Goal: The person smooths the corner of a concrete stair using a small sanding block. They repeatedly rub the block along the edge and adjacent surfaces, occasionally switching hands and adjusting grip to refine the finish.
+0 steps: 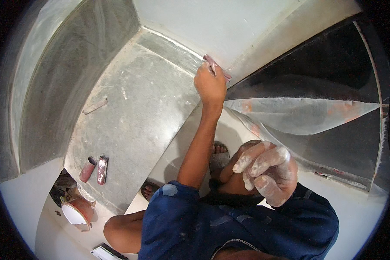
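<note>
Left of the grey slab [138, 104] I see a dark panel [80, 65] that bends with my lens, and off the slab's near left corner a stained bucket [86, 207]. On the slab's near left part lie two maroon rolls [87, 170], side by side; farther along its left edge lies a pale, narrow strip [95, 106]. Past the slab's far right edge, my left hand [210, 82] is clamped on another maroon roll [209, 60], which sits at the foot of the pale wall [199, 26]. Well to the right of the slab, my right hand [268, 173] is raised, dusted white, fingers loosely curled around nothing that I can see. Farther right of the slab, a translucent sheet [307, 115] crosses a black panel [333, 78].
</note>
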